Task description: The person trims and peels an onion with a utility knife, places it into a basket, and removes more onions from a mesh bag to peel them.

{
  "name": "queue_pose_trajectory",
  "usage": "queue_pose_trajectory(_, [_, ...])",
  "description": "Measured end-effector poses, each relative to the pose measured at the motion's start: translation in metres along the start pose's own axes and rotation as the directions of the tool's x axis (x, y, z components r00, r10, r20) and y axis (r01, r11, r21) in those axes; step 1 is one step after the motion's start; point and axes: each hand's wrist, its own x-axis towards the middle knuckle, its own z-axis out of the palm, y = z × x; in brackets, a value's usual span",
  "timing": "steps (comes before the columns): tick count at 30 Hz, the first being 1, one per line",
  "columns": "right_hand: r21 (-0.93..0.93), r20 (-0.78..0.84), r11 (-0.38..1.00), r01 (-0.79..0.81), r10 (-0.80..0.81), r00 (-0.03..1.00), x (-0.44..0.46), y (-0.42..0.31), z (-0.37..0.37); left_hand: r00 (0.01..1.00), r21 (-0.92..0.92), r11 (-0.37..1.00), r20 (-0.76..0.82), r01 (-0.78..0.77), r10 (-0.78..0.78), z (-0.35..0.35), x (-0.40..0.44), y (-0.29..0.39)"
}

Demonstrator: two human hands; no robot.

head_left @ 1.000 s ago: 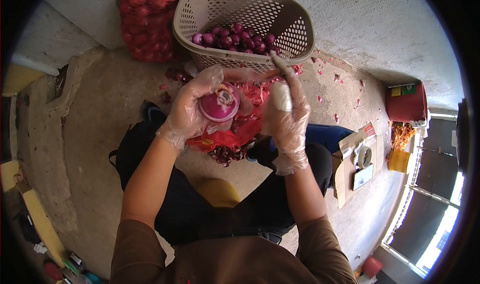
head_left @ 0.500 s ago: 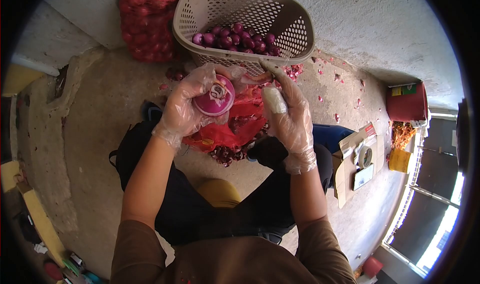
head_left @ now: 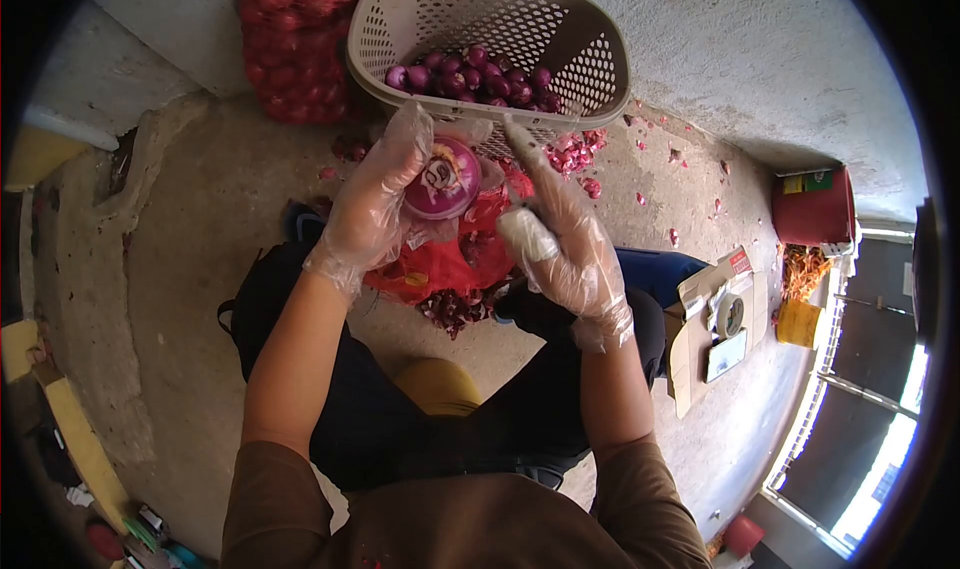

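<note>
A large purple onion [head_left: 441, 181] with its root end facing up is held in my left hand [head_left: 368, 209], which wears a clear plastic glove. My right hand [head_left: 578, 254], gloved too, is just right of the onion, its index finger stretched toward the basket and a white wrapping round the thumb. Its other fingers are curled under the palm, and what they hold, if anything, is hidden. Below both hands lies a red mesh bag [head_left: 430, 269] with onion skins [head_left: 455, 312] around it.
A beige perforated basket [head_left: 610, 109] with several peeled onions [head_left: 478, 77] stands against the wall. Left of it is a full red mesh sack [head_left: 295, 54]. At the right are an opened cardboard box [head_left: 685, 354] with a tape roll [head_left: 730, 314] and phone, and a red bucket [head_left: 812, 207].
My right hand has moved left, its index finger now nearer the onion. The onion has shifted and turned slightly in my left hand. Some skin pieces now show right of the hands.
</note>
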Motion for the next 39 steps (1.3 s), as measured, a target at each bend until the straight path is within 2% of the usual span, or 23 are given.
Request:
queue_pose_trajectory(1, [-0.004,0.024,0.999,0.036,-0.035,0.999,0.001,0.000,0.001,0.998,0.000,1.000,-0.062,-0.012,0.012,0.003,0.000,-0.001])
queue_pose_trajectory(2, [0.069,0.071,0.998,-0.008,0.003,0.997,-0.001,-0.003,0.001,1.000,0.002,1.000,0.028,0.013,-0.013,-0.004,0.001,-0.001])
queue_pose_trajectory(3, [0.056,0.097,0.998,-0.023,0.017,0.995,-0.001,-0.004,0.000,0.992,0.007,0.999,0.118,0.038,-0.038,-0.014,0.003,0.001])
queue_pose_trajectory(5, [0.019,0.139,0.999,-0.044,0.041,0.989,-0.001,-0.006,-0.001,0.985,0.005,0.997,0.157,0.072,-0.072,-0.024,0.002,-0.003])
queue_pose_trajectory(7, [-0.038,0.161,0.998,-0.049,0.055,0.985,0.000,-0.008,-0.002,0.994,-0.014,0.996,0.057,0.091,-0.090,-0.014,-0.002,-0.002])
queue_pose_trajectory(10, [-0.068,0.155,0.998,-0.014,0.025,0.988,0.000,-0.005,0.000,0.990,0.106,0.985,-0.040,0.136,-0.132,-0.011,-0.003,-0.001])
queue_pose_trajectory(14, [-0.089,0.191,0.995,-0.040,0.057,0.980,0.000,-0.008,-0.003,0.994,0.149,0.987,0.082,0.066,-0.078,-0.013,0.001,-0.002])
queue_pose_trajectory(17, [-0.016,0.107,0.996,0.083,-0.081,0.991,0.000,0.006,0.005,0.980,0.169,0.986,0.199,-0.012,-0.022,-0.014,0.004,-0.002])
queue_pose_trajectory(20, [-0.020,0.181,1.000,-0.023,0.027,0.983,0.001,-0.007,0.000,0.977,0.204,0.979,0.213,-0.022,-0.023,-0.021,0.003,-0.004])
queue_pose_trajectory(24, [0.010,0.209,0.995,-0.097,0.092,0.973,0.001,-0.009,-0.001,0.990,0.237,0.969,0.136,-0.073,0.041,-0.015,0.003,-0.011])
queue_pose_trajectory(25, [0.006,0.211,0.995,-0.100,0.096,0.973,0.001,-0.010,-0.001,0.992,0.234,0.969,0.117,-0.080,0.054,-0.014,0.002,-0.012])
queue_pose_trajectory(28, [0.033,0.192,0.997,-0.065,0.057,0.980,0.000,-0.006,0.001,0.994,0.246,0.969,0.103,0.007,-0.033,-0.014,-0.003,-0.006])
queue_pose_trajectory(31, [0.006,0.177,0.999,-0.042,0.040,0.983,-0.001,-0.005,0.003,0.983,0.238,0.968,0.183,-0.076,0.033,-0.014,0.000,-0.005])
queue_pose_trajectory(34, [-0.045,0.211,0.992,-0.122,0.129,0.969,-0.001,-0.010,0.001,0.989,0.251,0.961,0.124,-0.115,0.086,-0.021,0.004,-0.014])
queue_pose_trajectory(37, [-0.069,0.275,0.954,-0.291,0.299,0.914,0.002,-0.022,-0.004,0.993,0.237,0.968,0.095,-0.086,0.065,-0.026,0.004,-0.017])
queue_pose_trajectory(39, [-0.054,0.274,0.951,-0.303,0.306,0.912,0.002,-0.022,-0.003,0.994,0.225,0.972,0.093,-0.073,0.054,-0.027,0.004,-0.016])
